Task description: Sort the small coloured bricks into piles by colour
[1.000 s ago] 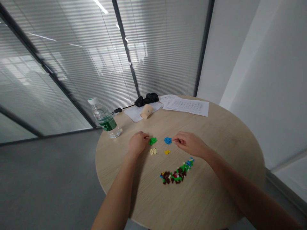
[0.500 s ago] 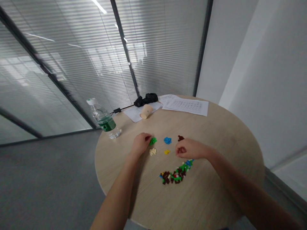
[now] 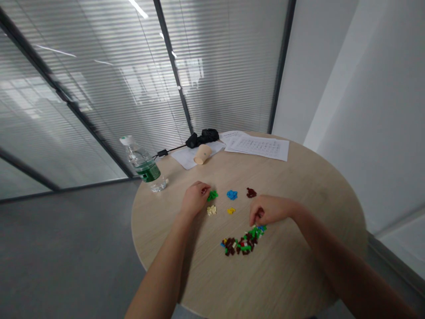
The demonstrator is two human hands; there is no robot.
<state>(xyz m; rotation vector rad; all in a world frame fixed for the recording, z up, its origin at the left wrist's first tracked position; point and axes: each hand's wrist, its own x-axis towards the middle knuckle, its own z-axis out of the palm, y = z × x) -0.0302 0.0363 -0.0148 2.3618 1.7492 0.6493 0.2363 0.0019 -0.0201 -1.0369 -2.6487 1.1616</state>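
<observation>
The round table (image 3: 308,177) has a smooth, pale wood-grain top; a strong bump to it could shake the loose pieces together. At the far side, the printed papers (image 3: 259,147) are thin and flat, so a draught could lift them. The water bottle (image 3: 148,172), of clear thin plastic with a green label, stands near the left edge and could tip if an elbow swings wide.

The mixed pile (image 3: 245,245) makes a curved, uneven band of brown, green and other colours. The right hand (image 3: 270,209) is over its far right end, fingers curled narrowly; if its side drops too low, it could scatter this end. The left hand (image 3: 195,199) has its fingertips drawn together at the green pile (image 3: 213,195); a careless push could spread it into its neighbours. Whether either hand holds a piece, I cannot tell.

The paper cup (image 3: 202,154), beige and round, lies on its side and could roll if touched.

Smallest are the blue pile (image 3: 232,195), brown pile (image 3: 251,192), cream pile (image 3: 211,210) and yellow pile (image 3: 231,211): tiny, hard-looking, apparently plastic pieces, near enough that a dragged finger could mix colours.
</observation>
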